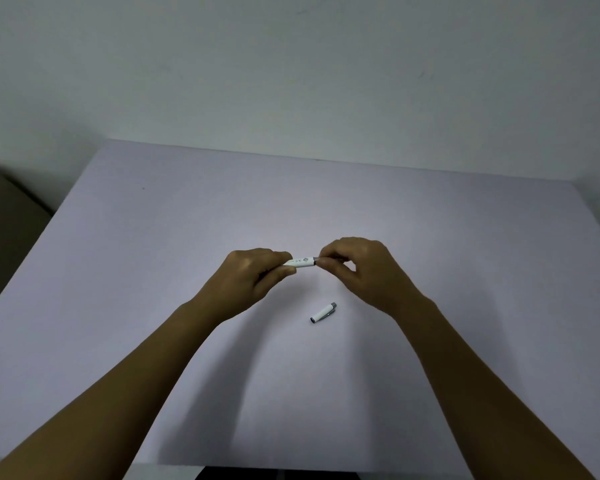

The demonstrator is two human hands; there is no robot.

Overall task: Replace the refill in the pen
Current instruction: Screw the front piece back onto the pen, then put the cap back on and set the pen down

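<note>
the biggest risk from here looks like a slip at the joint: the right hand (354, 268) has only a fingertip pinch on the dark front end of the pen (302, 262), so if that section sticks, a harder twist could jerk the parts apart and send the refill or a small part off across the tabletop (153, 237). the cap (323, 312) lies loose on the tabletop just in front of the hands, nearer the front edge, and a dropped forearm could set it rolling. the left hand (253, 275) is curled closed around the white barrel, with the thumb and forefinger clamping it where it comes out of the fist. the right hand is narrowed to a pinch, thumb and first fingers meeting on the tip section, other fingers loosely bent. the pen is held level in the air above the middle of the tabletop, between the two hands. no spare refill is in view, and whether the joint has begun to loosen cannot be told.
</note>
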